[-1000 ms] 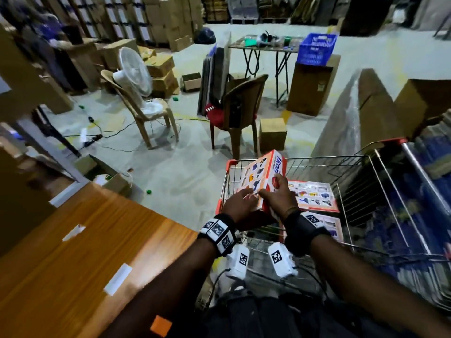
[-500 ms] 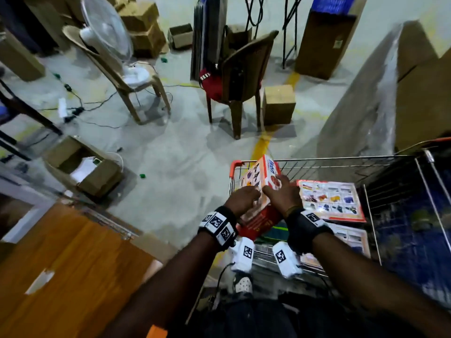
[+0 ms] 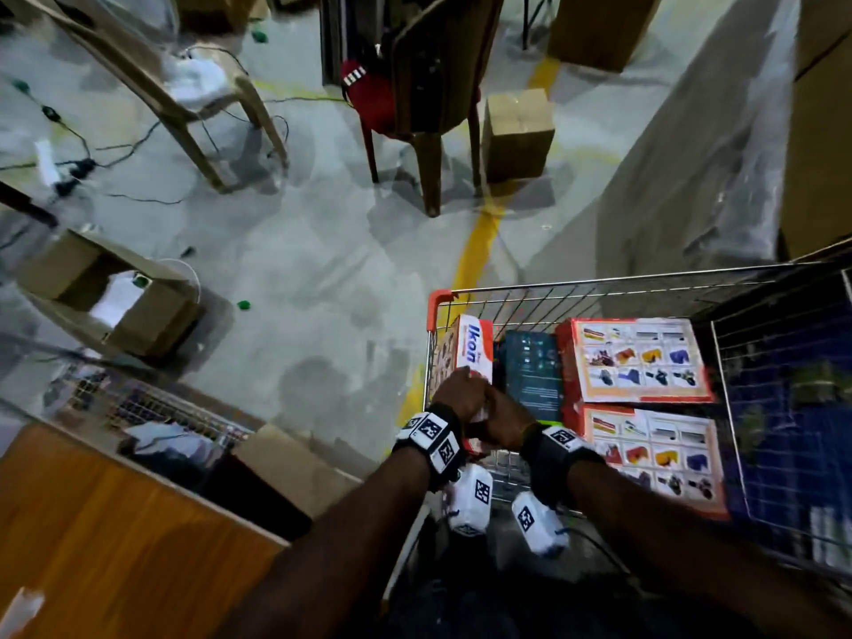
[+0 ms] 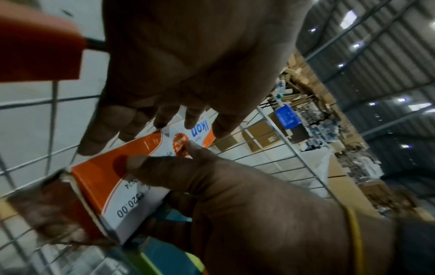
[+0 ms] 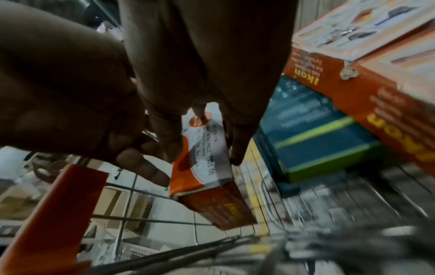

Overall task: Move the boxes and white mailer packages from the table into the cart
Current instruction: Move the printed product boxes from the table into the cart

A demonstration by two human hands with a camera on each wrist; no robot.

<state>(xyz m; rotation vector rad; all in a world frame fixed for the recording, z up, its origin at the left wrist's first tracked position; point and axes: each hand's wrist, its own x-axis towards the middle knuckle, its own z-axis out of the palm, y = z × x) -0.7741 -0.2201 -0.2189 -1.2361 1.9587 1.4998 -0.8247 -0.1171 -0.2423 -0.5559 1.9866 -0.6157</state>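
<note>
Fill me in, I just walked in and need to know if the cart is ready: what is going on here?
A person is loading a wire cart. Both hands hold an orange and white Ikon box on edge against the cart's left wall; the left hand is on its top edge and the right hand grips its near end. Two more Ikon boxes lie flat on the right, with a teal box between. The held box is not yet released.

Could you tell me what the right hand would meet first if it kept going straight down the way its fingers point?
Probably the cart's wire floor, under the right hand and its Ikon box; depth is unclear.
</note>
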